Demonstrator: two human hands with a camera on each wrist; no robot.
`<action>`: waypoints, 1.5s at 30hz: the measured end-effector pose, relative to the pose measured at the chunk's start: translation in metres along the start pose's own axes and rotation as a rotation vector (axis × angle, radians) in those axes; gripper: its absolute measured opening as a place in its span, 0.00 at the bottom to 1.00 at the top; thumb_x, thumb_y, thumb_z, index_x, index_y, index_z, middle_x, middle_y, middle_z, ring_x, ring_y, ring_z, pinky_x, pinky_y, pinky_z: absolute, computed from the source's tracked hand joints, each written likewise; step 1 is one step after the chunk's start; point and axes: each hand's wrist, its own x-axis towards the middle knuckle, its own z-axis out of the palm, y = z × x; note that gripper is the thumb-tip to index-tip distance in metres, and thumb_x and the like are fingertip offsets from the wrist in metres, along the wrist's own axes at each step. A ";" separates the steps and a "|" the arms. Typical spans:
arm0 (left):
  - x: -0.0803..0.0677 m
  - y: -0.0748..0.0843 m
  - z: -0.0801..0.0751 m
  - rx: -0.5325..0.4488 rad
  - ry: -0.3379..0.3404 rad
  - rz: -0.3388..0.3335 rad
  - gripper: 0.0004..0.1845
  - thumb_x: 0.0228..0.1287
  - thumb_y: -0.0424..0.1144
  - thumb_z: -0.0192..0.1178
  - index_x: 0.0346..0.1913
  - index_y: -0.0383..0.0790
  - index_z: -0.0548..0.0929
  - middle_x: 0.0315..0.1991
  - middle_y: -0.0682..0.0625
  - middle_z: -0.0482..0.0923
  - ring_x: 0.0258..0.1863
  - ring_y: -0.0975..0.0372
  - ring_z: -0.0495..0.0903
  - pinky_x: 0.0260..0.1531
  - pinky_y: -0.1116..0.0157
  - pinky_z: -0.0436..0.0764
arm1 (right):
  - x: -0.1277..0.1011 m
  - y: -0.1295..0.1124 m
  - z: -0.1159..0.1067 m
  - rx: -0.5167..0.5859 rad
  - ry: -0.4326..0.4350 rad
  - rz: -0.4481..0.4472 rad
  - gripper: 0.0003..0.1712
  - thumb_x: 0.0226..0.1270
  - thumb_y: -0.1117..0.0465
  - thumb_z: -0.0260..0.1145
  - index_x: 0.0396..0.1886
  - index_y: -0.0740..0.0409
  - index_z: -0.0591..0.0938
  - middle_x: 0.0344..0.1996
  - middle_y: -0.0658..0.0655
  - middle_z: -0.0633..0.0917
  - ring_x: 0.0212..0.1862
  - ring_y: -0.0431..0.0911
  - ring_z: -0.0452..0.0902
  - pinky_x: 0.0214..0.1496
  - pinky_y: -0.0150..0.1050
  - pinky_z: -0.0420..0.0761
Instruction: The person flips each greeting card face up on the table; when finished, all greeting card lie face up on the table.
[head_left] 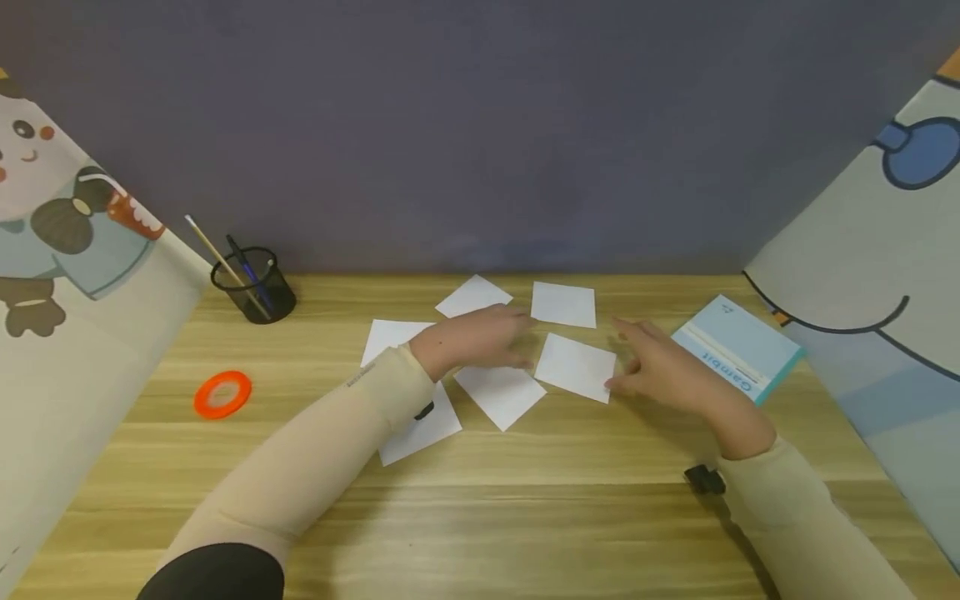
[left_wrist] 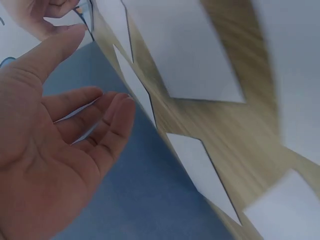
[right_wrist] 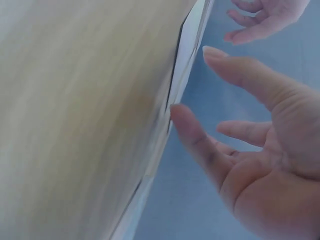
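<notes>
Paper squares (head_left: 575,367) lie mid-frame between my left hand (head_left: 480,340) and right hand (head_left: 660,367), both released, grasping nothing.

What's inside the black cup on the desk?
The black cup holds a thin pale stick and a dark blue pen, both leaning left. Their bottom ends show only dimly through its dark wall.

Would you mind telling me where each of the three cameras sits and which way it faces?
Head: worn on the head, looking forward and down at the desk and white paper squares; both forearms and hands show.
Left wrist: beside the left hand, looking across its open palm at the squares.
Right wrist: beside the right hand, looking along the desk edge.
Shared: each wrist view catches the other hand at its top edge.
</notes>
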 end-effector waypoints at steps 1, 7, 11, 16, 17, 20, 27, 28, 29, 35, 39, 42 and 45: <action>0.004 0.002 -0.001 -0.001 -0.004 0.007 0.43 0.75 0.56 0.66 0.83 0.38 0.64 0.82 0.43 0.66 0.82 0.50 0.65 0.84 0.54 0.65 | 0.001 0.002 0.000 0.016 -0.006 0.005 0.62 0.68 0.52 0.78 0.87 0.64 0.49 0.72 0.76 0.67 0.44 0.42 0.87 0.44 0.38 0.86; 0.027 0.010 0.000 0.008 -0.043 0.030 0.49 0.66 0.56 0.75 0.82 0.39 0.65 0.79 0.45 0.68 0.78 0.54 0.70 0.77 0.59 0.74 | 0.007 0.009 0.001 0.098 -0.029 0.011 0.61 0.68 0.52 0.79 0.86 0.67 0.51 0.71 0.77 0.70 0.47 0.47 0.88 0.45 0.40 0.87; 0.038 0.013 0.003 0.031 -0.063 0.009 0.52 0.62 0.59 0.77 0.82 0.40 0.65 0.77 0.46 0.69 0.73 0.56 0.73 0.73 0.61 0.77 | 0.011 0.009 0.002 0.143 -0.053 0.006 0.59 0.69 0.54 0.78 0.84 0.72 0.53 0.71 0.80 0.70 0.51 0.54 0.88 0.48 0.45 0.90; 0.046 0.015 0.005 0.045 -0.071 -0.005 0.50 0.61 0.60 0.77 0.81 0.43 0.68 0.73 0.47 0.72 0.66 0.58 0.77 0.68 0.62 0.79 | 0.015 0.012 0.003 0.131 -0.048 0.007 0.52 0.69 0.55 0.78 0.80 0.75 0.61 0.69 0.79 0.75 0.53 0.58 0.88 0.49 0.46 0.90; 0.046 0.015 0.005 0.046 -0.073 -0.007 0.50 0.61 0.60 0.77 0.81 0.43 0.69 0.72 0.47 0.72 0.65 0.58 0.77 0.67 0.62 0.80 | 0.017 0.013 0.003 0.126 -0.046 0.003 0.51 0.69 0.55 0.78 0.79 0.76 0.62 0.68 0.79 0.76 0.54 0.59 0.88 0.49 0.46 0.89; 0.048 0.016 0.005 0.053 -0.086 -0.024 0.50 0.61 0.61 0.77 0.80 0.44 0.69 0.70 0.48 0.72 0.61 0.59 0.78 0.66 0.62 0.81 | 0.020 0.014 0.004 0.115 -0.044 0.017 0.48 0.68 0.53 0.78 0.76 0.75 0.66 0.67 0.78 0.77 0.55 0.60 0.87 0.51 0.48 0.89; 0.055 0.021 0.002 0.037 -0.124 -0.079 0.50 0.59 0.62 0.78 0.79 0.42 0.70 0.68 0.47 0.71 0.62 0.56 0.80 0.67 0.58 0.82 | 0.025 0.013 0.004 0.075 -0.037 0.058 0.44 0.65 0.50 0.80 0.70 0.73 0.74 0.61 0.74 0.81 0.51 0.55 0.85 0.49 0.45 0.87; 0.055 0.021 0.002 0.041 -0.127 -0.085 0.51 0.58 0.62 0.79 0.79 0.42 0.70 0.69 0.46 0.71 0.63 0.55 0.80 0.68 0.58 0.82 | 0.026 0.013 0.004 0.066 -0.035 0.057 0.43 0.65 0.49 0.80 0.68 0.73 0.75 0.60 0.74 0.82 0.50 0.54 0.85 0.48 0.44 0.86; 0.056 0.022 0.002 0.047 -0.129 -0.090 0.52 0.58 0.62 0.79 0.79 0.42 0.69 0.69 0.46 0.71 0.64 0.54 0.80 0.68 0.57 0.82 | 0.027 0.012 0.004 0.057 -0.034 0.053 0.42 0.64 0.49 0.81 0.67 0.73 0.76 0.59 0.73 0.82 0.48 0.53 0.84 0.47 0.43 0.85; 0.060 0.025 0.003 0.104 -0.135 -0.105 0.53 0.56 0.62 0.80 0.79 0.41 0.69 0.70 0.44 0.70 0.61 0.54 0.81 0.66 0.57 0.83 | 0.030 0.012 0.005 0.040 -0.040 0.035 0.40 0.63 0.47 0.82 0.63 0.71 0.79 0.50 0.67 0.85 0.41 0.48 0.80 0.43 0.40 0.81; 0.060 0.024 0.003 0.105 -0.132 -0.099 0.52 0.56 0.61 0.80 0.78 0.41 0.70 0.69 0.44 0.71 0.60 0.54 0.81 0.66 0.57 0.83 | 0.033 0.011 0.006 0.046 -0.058 0.045 0.41 0.62 0.46 0.82 0.63 0.71 0.79 0.47 0.64 0.85 0.40 0.47 0.79 0.42 0.39 0.80; 0.061 0.024 0.003 0.092 -0.137 -0.096 0.51 0.56 0.60 0.81 0.77 0.41 0.70 0.69 0.44 0.71 0.62 0.53 0.80 0.67 0.57 0.82 | 0.034 0.009 0.005 0.030 -0.060 0.042 0.41 0.61 0.47 0.83 0.61 0.71 0.79 0.45 0.64 0.85 0.39 0.47 0.79 0.43 0.40 0.80; 0.062 0.024 0.003 0.101 -0.143 -0.096 0.51 0.55 0.60 0.81 0.77 0.42 0.71 0.69 0.45 0.72 0.64 0.53 0.79 0.69 0.57 0.81 | 0.036 0.009 0.004 0.008 -0.060 0.033 0.39 0.60 0.47 0.83 0.59 0.72 0.80 0.45 0.65 0.85 0.41 0.48 0.79 0.46 0.42 0.82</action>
